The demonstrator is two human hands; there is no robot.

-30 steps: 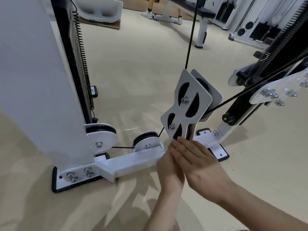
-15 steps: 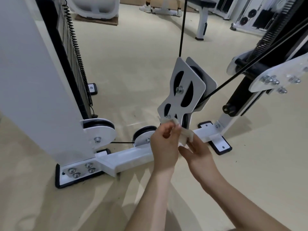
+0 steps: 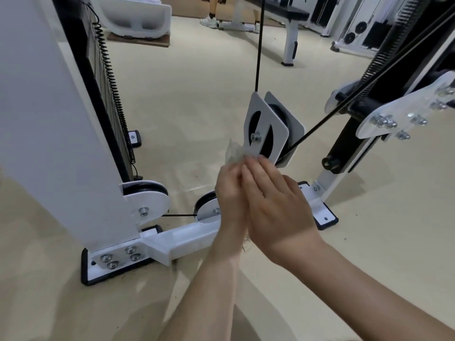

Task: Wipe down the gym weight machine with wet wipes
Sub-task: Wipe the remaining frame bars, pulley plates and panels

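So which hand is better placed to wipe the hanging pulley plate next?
Left, probably: the wet wipe sticks up from the left hand, close to the pulley plate and its lower edge. The right hand lies straight-fingered alongside, gripping nothing visible.

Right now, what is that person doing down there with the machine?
A person is cleaning a gym cable machine. Their left hand pinches a wet wipe just below the white pulley plate that hangs on the black cable. The right hand lies against the left, fingers straight. The wipe sticks up beside the plate's lower edge; whether it touches the plate is hard to tell.
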